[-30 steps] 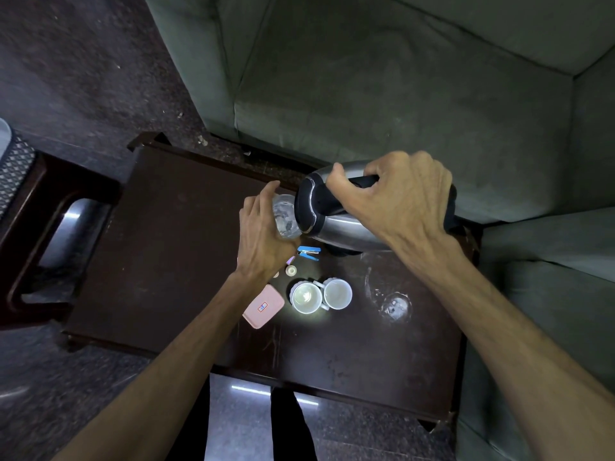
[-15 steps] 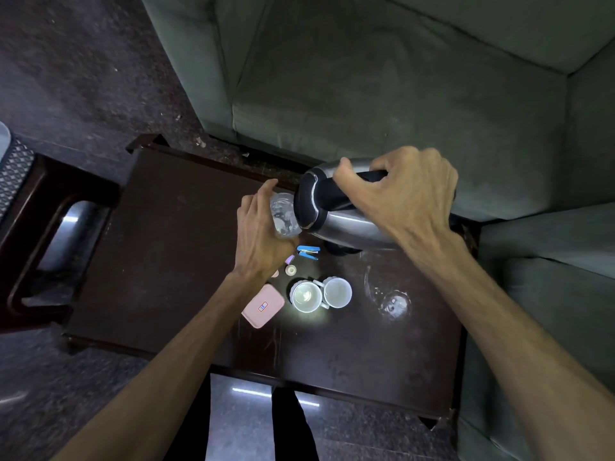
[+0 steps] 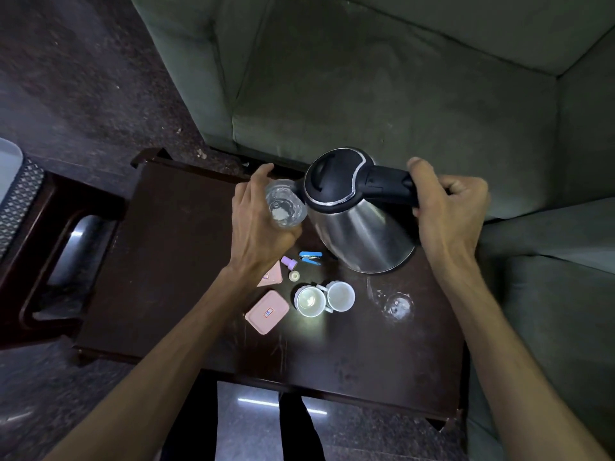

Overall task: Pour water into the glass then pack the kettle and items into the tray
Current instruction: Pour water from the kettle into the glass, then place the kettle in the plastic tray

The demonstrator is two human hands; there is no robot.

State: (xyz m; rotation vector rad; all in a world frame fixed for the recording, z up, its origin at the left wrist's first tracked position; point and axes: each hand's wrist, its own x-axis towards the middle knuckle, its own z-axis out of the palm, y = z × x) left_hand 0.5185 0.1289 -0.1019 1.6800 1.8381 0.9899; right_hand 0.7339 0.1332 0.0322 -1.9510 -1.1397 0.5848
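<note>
Over the dark table (image 3: pixel 173 294), the left hand (image 3: pixel 259 227) holds a clear glass (image 3: pixel 285 207), with its fingers wrapped around the side. Some water sits in the glass. The right hand (image 3: pixel 446 211) grips the black handle of the silver kettle (image 3: pixel 362 234), fingers closed tight around it. The kettle is just to the right of the glass, and its spout end looks very close to the rim; whether they touch is hard to tell. Its black lid is shut.

On the table, nearer the person, two white cups (image 3: pixel 324 298) stand side by side, touching. A pink box (image 3: pixel 267 311) lies to their left. A small blue stapler (image 3: pixel 311 257) and a little purple bottle (image 3: pixel 288 262) lie between the cups and the glass. Another clear glass (image 3: pixel 397 306) stands to the right of the cups. A green sofa (image 3: pixel 382 78) is on the far side.
</note>
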